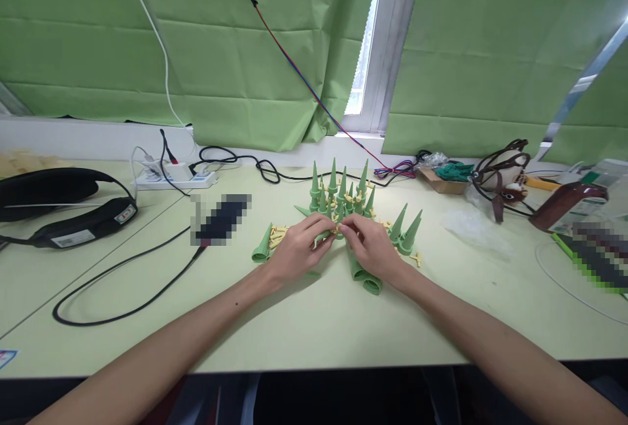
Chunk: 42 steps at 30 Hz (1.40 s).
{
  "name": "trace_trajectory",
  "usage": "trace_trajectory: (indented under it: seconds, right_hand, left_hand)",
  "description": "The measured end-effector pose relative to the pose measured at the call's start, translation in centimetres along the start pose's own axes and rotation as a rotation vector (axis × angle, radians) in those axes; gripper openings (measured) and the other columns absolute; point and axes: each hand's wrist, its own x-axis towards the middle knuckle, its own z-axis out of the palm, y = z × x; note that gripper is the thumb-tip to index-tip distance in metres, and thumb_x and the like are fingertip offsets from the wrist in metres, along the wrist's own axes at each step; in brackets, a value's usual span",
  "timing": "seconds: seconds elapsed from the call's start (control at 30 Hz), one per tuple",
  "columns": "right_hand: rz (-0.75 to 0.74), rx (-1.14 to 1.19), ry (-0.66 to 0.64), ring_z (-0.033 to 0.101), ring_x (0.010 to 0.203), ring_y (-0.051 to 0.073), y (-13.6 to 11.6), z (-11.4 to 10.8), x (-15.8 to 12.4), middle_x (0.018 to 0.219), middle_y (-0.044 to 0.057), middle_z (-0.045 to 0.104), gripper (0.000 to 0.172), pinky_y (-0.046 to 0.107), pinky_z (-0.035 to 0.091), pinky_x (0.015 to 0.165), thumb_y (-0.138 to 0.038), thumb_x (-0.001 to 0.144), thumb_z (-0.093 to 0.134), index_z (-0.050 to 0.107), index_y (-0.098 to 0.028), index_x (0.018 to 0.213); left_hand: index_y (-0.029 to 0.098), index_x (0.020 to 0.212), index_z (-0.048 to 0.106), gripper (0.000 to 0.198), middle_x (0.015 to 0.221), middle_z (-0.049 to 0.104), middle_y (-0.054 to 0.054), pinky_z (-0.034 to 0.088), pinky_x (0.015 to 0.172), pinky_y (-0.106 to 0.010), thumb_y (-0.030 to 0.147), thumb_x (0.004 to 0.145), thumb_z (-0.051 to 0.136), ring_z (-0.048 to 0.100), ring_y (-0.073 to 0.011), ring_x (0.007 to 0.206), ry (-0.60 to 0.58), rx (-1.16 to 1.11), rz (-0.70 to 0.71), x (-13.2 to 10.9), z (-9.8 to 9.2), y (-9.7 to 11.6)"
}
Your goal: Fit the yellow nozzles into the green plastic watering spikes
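My left hand (301, 245) is closed around a green plastic watering spike (322, 235), mostly hidden by the fingers. My right hand (370, 245) meets it fingertip to fingertip, pinching a small yellow valve (338, 229) at the spike's end; how far the two are joined is hidden. Just beyond the hands, several green spikes stand upright (333, 176) with yellow valves among them. Another spike (263, 247) leans left of my left hand. Two more stand to the right (407, 235), near a loose yellow valve (417, 259). Spikes with open threaded ends (373, 286) lie under my right hand.
A blurred-out phone (220, 219) on a black cable lies to the left, near a white power strip (179, 178) and a black headset-like device (83, 222). At right are clear plastic wrap (475, 232), a cardboard box (444, 182) and a brown bottle (569, 206).
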Motion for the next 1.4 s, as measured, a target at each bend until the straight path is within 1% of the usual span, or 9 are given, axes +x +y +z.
trace_trajectory:
  seconds: [0.23,0.37,0.53,0.6,0.87,1.07,1.27,1.4]
  right_hand:
    - [0.014,-0.040,-0.002,0.047,0.057,0.013,0.16,0.12,0.03,0.066,-0.001,0.056,0.028,0.026,0.034,0.058,-0.033,0.100,0.042,0.051,-0.020,0.077]
    - [0.024,-0.044,-0.006,0.046,0.056,0.012,0.17,0.10,0.08,0.065,-0.001,0.054,0.030,0.025,0.032,0.057,-0.034,0.100,0.042,0.050,-0.020,0.076]
    - [0.023,-0.045,-0.002,0.046,0.056,0.012,0.10,0.05,0.08,0.065,-0.001,0.054,0.030,0.025,0.032,0.057,-0.034,0.100,0.042,0.051,-0.019,0.076]
    - [0.022,-0.045,-0.002,0.046,0.056,0.012,0.10,0.04,0.09,0.065,-0.001,0.054,0.030,0.025,0.032,0.057,-0.035,0.100,0.042,0.051,-0.020,0.076]
    - [0.023,-0.042,0.000,0.044,0.055,0.012,0.09,0.07,0.12,0.063,-0.002,0.051,0.032,0.025,0.031,0.056,-0.035,0.100,0.043,0.048,-0.020,0.073]
    - [0.025,-0.054,-0.001,0.045,0.055,0.012,0.13,0.10,0.09,0.062,-0.002,0.051,0.032,0.025,0.031,0.056,-0.035,0.100,0.043,0.047,-0.020,0.072]
    - [0.024,-0.050,-0.003,0.044,0.055,0.012,0.10,0.16,0.06,0.062,-0.002,0.050,0.032,0.025,0.031,0.056,-0.034,0.100,0.043,0.046,-0.020,0.072]
    - [0.025,-0.049,-0.011,0.045,0.055,0.012,0.13,0.17,0.06,0.062,-0.002,0.051,0.032,0.025,0.031,0.056,-0.034,0.100,0.042,0.046,-0.020,0.072]
  left_hand:
    - [0.018,0.102,0.060,0.015,0.093,0.064,-0.005,0.043,0.052,-0.019,0.011,0.090,0.054,0.056,-0.0107,0.072,-0.007,-0.001,0.013,-0.19,0.28,-0.16]
    - [0.018,0.102,0.059,0.015,0.094,0.064,-0.005,0.044,0.052,-0.019,0.011,0.090,0.054,0.056,-0.0107,0.073,-0.008,-0.004,0.013,-0.21,0.28,-0.17]
    - [0.018,0.103,0.060,0.015,0.094,0.063,-0.005,0.043,0.050,-0.018,0.012,0.090,0.056,0.052,-0.0082,0.065,-0.025,-0.002,0.006,-0.13,0.14,-0.12]
    - [0.018,0.103,0.060,0.015,0.094,0.063,-0.005,0.043,0.050,-0.019,0.012,0.090,0.055,0.052,-0.0082,0.065,-0.026,0.001,0.010,-0.10,0.12,-0.13]
    - [0.017,0.104,0.060,0.016,0.095,0.065,-0.006,0.044,0.053,-0.019,0.010,0.090,0.055,0.056,-0.0106,0.073,-0.014,0.008,0.020,-0.19,0.27,-0.20]
    - [0.018,0.101,0.060,0.015,0.094,0.066,-0.006,0.050,0.063,-0.023,0.009,0.090,0.055,0.062,-0.0138,0.082,0.003,0.017,0.040,-0.14,0.26,-0.21]
    - [0.018,0.097,0.061,0.011,0.085,0.065,-0.004,0.048,0.061,-0.024,0.011,0.091,0.055,0.060,-0.0127,0.073,0.008,0.013,0.021,-0.19,0.21,-0.26]
    - [0.018,0.095,0.061,0.009,0.084,0.064,-0.003,0.047,0.060,-0.024,0.012,0.091,0.055,0.060,-0.0126,0.072,-0.004,0.002,0.006,-0.18,0.17,-0.28]
